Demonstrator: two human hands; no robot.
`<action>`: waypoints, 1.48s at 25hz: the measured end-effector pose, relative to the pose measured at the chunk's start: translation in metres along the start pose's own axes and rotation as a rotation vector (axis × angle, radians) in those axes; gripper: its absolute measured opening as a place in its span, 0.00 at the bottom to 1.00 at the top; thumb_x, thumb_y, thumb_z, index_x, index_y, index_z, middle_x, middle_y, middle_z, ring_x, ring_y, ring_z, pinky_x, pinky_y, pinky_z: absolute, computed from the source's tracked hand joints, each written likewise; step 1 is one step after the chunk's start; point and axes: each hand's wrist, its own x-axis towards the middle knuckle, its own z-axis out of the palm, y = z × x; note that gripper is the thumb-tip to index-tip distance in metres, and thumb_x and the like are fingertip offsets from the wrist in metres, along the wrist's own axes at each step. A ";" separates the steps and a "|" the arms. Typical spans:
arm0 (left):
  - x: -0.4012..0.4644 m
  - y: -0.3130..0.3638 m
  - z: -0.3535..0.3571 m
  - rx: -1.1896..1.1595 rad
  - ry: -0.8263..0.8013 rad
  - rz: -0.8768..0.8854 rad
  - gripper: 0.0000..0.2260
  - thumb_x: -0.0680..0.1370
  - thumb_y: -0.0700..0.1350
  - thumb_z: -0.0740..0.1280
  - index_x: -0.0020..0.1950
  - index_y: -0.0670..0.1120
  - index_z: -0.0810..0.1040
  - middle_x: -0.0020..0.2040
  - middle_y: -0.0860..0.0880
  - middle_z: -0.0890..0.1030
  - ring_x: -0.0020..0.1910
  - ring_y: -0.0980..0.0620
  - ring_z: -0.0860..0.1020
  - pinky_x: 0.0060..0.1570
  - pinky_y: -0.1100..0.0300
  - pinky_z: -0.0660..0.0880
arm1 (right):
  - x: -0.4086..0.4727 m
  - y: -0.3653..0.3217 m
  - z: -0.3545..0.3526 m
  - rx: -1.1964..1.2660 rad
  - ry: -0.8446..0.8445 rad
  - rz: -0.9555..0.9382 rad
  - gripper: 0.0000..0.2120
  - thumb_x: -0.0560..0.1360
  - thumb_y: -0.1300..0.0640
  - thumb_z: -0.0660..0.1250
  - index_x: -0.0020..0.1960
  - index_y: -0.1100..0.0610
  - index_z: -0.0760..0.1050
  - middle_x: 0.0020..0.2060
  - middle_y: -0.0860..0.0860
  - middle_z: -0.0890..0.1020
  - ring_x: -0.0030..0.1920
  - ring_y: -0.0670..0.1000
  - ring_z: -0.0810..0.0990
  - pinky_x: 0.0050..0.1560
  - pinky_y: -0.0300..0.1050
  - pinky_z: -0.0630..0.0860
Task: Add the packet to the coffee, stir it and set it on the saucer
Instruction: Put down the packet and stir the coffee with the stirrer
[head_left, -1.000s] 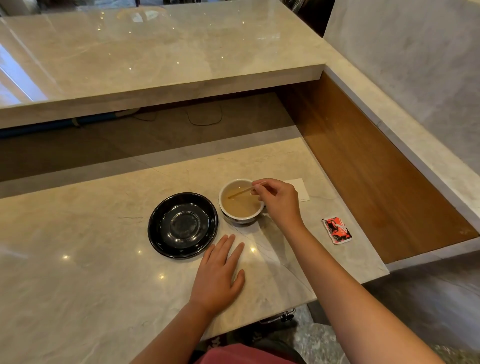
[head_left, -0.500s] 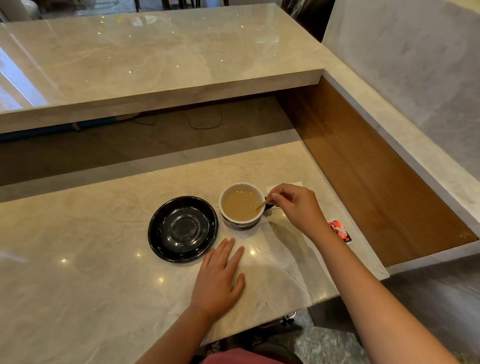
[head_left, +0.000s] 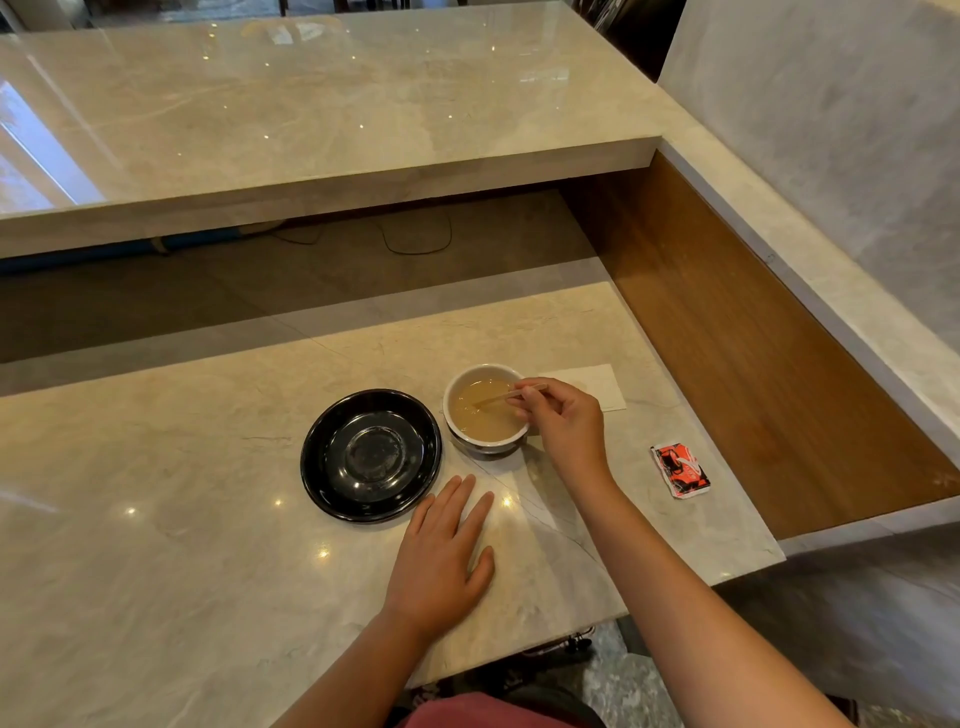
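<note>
A white cup (head_left: 457, 434) of light brown coffee stands on the marble counter, just right of an empty black saucer (head_left: 370, 454). My right hand (head_left: 563, 421) pinches a thin wooden stirrer (head_left: 501, 397) whose tip dips into the coffee. My left hand (head_left: 441, 558) lies flat on the counter in front of the saucer, fingers spread, holding nothing. A red and black packet (head_left: 679, 469) lies on the counter to the right of the cup, apart from both hands.
A white napkin (head_left: 597, 387) lies behind my right hand. The marble counter (head_left: 156, 545) ends at a near edge and a right edge by a wooden panel (head_left: 753, 353). A higher marble shelf (head_left: 311, 130) overhangs the back.
My right hand has swung the stirrer around inside the cup, from the left side to the right rim and back toward the middle. My left hand has stayed flat.
</note>
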 end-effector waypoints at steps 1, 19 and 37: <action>0.000 0.000 0.000 0.002 0.001 -0.001 0.25 0.77 0.55 0.55 0.73 0.49 0.65 0.74 0.45 0.63 0.73 0.48 0.56 0.69 0.52 0.49 | 0.000 0.001 -0.001 -0.021 0.016 -0.013 0.07 0.75 0.64 0.63 0.47 0.59 0.80 0.39 0.53 0.83 0.41 0.44 0.83 0.44 0.36 0.80; -0.001 0.000 0.000 0.000 0.006 -0.001 0.25 0.77 0.55 0.55 0.73 0.49 0.65 0.73 0.45 0.64 0.72 0.47 0.58 0.69 0.51 0.50 | 0.001 -0.017 -0.019 -0.306 -0.068 0.000 0.09 0.73 0.64 0.63 0.38 0.58 0.81 0.35 0.55 0.84 0.39 0.52 0.84 0.46 0.53 0.81; 0.000 0.001 0.000 -0.011 0.009 0.001 0.25 0.77 0.54 0.55 0.73 0.48 0.66 0.73 0.44 0.64 0.72 0.47 0.57 0.68 0.49 0.52 | -0.022 -0.007 -0.012 -0.499 0.035 -0.270 0.09 0.76 0.62 0.62 0.51 0.59 0.80 0.45 0.55 0.85 0.44 0.52 0.82 0.45 0.41 0.75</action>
